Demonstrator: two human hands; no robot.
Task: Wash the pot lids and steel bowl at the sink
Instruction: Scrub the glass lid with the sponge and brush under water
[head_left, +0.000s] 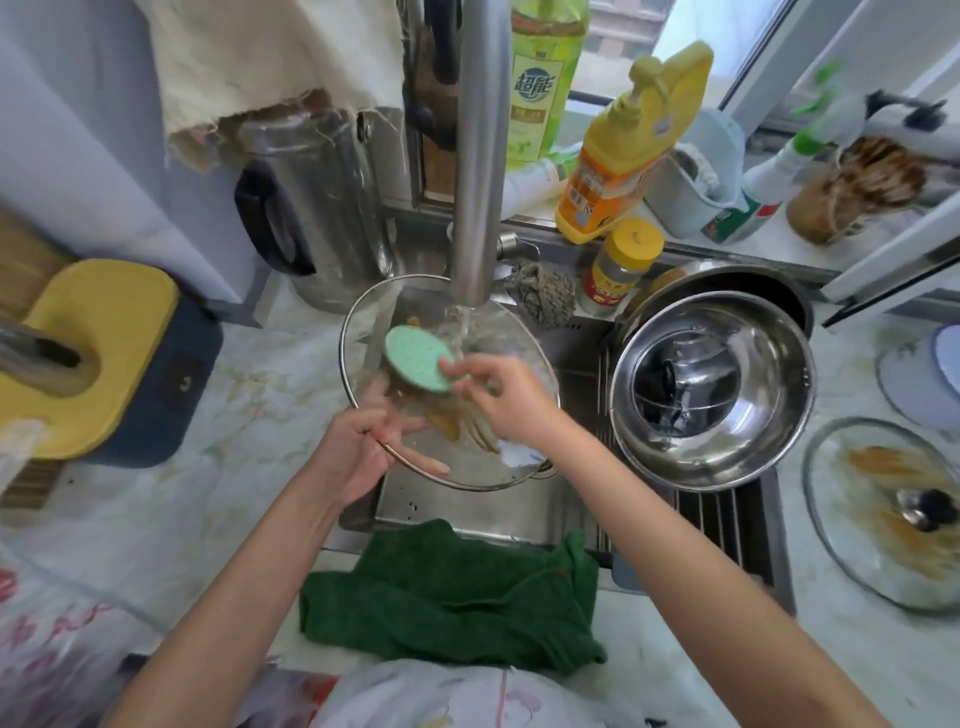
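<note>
Left hand (363, 452) grips the near-left rim of the glass lid (483, 470), thumb on top and fingers curled underneath, visible through the glass. The lid is held tilted over the sink (457, 512), directly under the faucet (478, 156), and water runs onto it. Brown-yellow residue shows on the glass near the middle. Right hand (498, 400) pinches a round green sponge (418, 358) between thumb and fingertips, and the sponge lies against the lid's upper surface, just left of the water stream. The steel bowl (711, 389) sits upright on the slatted rack (727, 514) over the right part of the sink, just beside the held lid and not touching either hand. The rim of another pan (748, 283) shows behind it. A second glass lid (883, 514) lies flat on the counter to the far right, knob up and smeared with brown residue, well apart from the hands. A green towel (452, 592) is draped over the sink's front edge, between the two forearms. Behind the sink are a steel kettle (311, 208) with a black handle, a green bottle (545, 78), a yellow pump bottle (623, 150) and a small jar with a yellow cap (623, 265). A knotted mesh scrubber (540, 291) sits at the back sink edge. A yellow and blue box (104, 358) stands on the left counter.
</note>
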